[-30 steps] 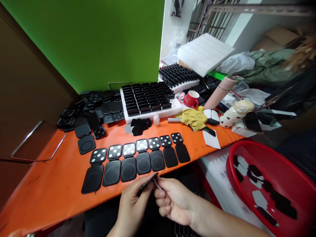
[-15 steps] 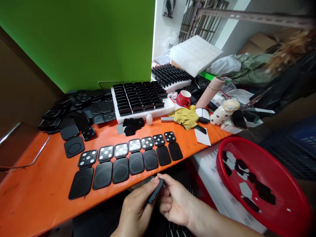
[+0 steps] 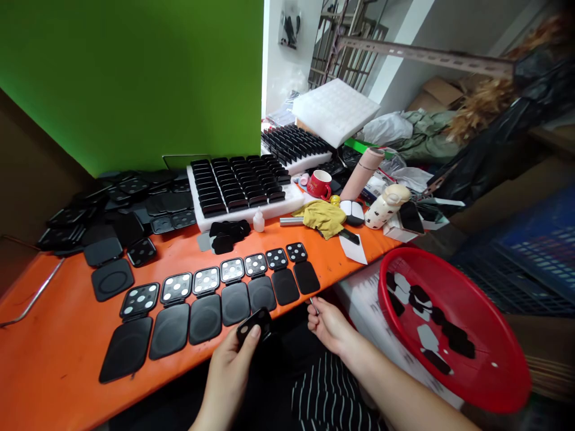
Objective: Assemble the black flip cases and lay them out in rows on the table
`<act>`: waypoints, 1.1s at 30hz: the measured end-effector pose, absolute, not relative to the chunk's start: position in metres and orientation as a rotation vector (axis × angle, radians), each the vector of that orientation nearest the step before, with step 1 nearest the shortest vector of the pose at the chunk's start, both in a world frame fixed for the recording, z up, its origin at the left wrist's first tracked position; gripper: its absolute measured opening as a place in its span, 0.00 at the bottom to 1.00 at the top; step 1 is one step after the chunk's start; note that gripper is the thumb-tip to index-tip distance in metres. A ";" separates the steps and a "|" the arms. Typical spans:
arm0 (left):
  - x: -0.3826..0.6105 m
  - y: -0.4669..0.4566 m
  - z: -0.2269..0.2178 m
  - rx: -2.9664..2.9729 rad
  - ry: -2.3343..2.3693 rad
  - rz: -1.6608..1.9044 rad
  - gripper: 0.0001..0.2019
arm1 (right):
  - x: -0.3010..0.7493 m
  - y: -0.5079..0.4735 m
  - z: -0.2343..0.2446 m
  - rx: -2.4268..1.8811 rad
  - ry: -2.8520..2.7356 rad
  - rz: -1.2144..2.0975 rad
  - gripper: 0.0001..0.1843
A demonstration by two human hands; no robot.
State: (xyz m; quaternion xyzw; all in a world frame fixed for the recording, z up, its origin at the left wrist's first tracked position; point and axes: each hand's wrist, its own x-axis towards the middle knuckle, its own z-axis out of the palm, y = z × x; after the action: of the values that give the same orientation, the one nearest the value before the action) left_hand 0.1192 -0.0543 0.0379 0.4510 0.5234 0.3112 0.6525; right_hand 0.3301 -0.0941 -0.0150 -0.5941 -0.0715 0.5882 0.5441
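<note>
At the table's front edge my left hand (image 3: 234, 362) grips a black hinged pad (image 3: 255, 323) with pale round dots, thumb pressed on its face. My right hand (image 3: 330, 324) is apart from it, farther right, with its fingers closed round a thin metal tool (image 3: 313, 305) whose kind I cannot make out. Several more opened hinged pads (image 3: 205, 317) lie in a row on the orange table (image 3: 58, 359), dotted halves at the back and plain halves in front. Another opened pad (image 3: 112, 279) lies left of the row.
Black pieces stand in a white foam tray (image 3: 251, 212) behind the row, near a small white bottle (image 3: 259, 220). A heap of black pads (image 3: 126, 185) is at back left. A yellow cloth (image 3: 321, 216) and a red mug (image 3: 319, 184) stand right. A red basin (image 3: 503, 383) holds scraps.
My hands were together around the dark pad; now they have separated. The left hand holds the pad with dots showing, and the right has moved right with the thin tool. The view has shifted.
</note>
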 end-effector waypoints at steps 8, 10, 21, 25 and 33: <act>0.156 -0.047 0.037 1.124 0.999 0.658 0.20 | 0.326 -0.117 0.030 -1.660 -0.899 1.053 0.13; 0.173 -0.040 0.037 1.198 0.946 0.658 0.20 | 0.320 -0.115 0.042 -1.691 -1.163 1.057 0.13; 0.222 -0.006 0.023 2.123 0.712 0.581 0.21 | 0.437 -0.018 0.023 -2.014 -1.150 0.659 0.07; 0.244 -0.006 0.009 2.374 0.613 0.504 0.27 | 0.436 -0.012 0.016 -1.967 -1.068 0.650 0.02; 0.253 -0.006 -0.007 2.663 0.561 0.420 0.30 | 0.388 0.009 0.034 -1.563 -0.692 1.047 0.14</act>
State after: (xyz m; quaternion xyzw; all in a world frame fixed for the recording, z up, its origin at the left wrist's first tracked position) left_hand 0.2532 -0.0060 -0.0066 0.9489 0.1998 0.1497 0.1929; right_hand 0.3883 0.0087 0.0337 -0.6573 -0.2907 0.4401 0.5384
